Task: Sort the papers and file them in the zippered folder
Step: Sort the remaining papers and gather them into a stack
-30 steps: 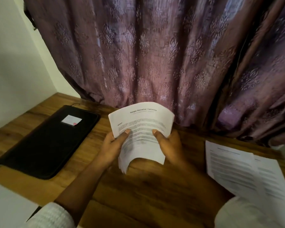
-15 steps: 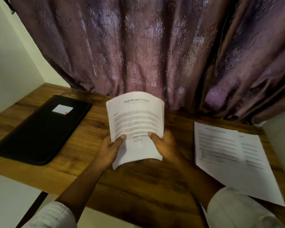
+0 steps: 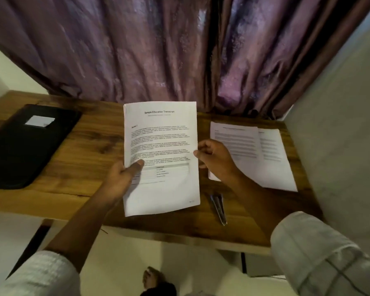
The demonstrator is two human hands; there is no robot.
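Note:
A white printed sheaf headed "Sample Education Transcript" [image 3: 161,146] is held flat above the middle of the wooden table [image 3: 90,146]. My left hand [image 3: 124,178] grips its lower left edge, thumb on top. My right hand [image 3: 214,157] pinches its right edge. The black zippered folder [image 3: 24,146], closed and bearing a small white label, lies at the table's left. Two more printed papers [image 3: 265,154] lie overlapping on the table at the right, partly behind my right hand.
A pen [image 3: 219,207] lies near the table's front edge, right of the held sheaf. A purple curtain [image 3: 158,50] hangs behind the table. A grey wall [image 3: 340,146] bounds the right side. A foot [image 3: 152,278] shows on the floor below.
The sheaf, bent and curled before, now lies flat and straight. My right hand moved from its lower middle to its right edge. The view tilted down, showing the pen and floor.

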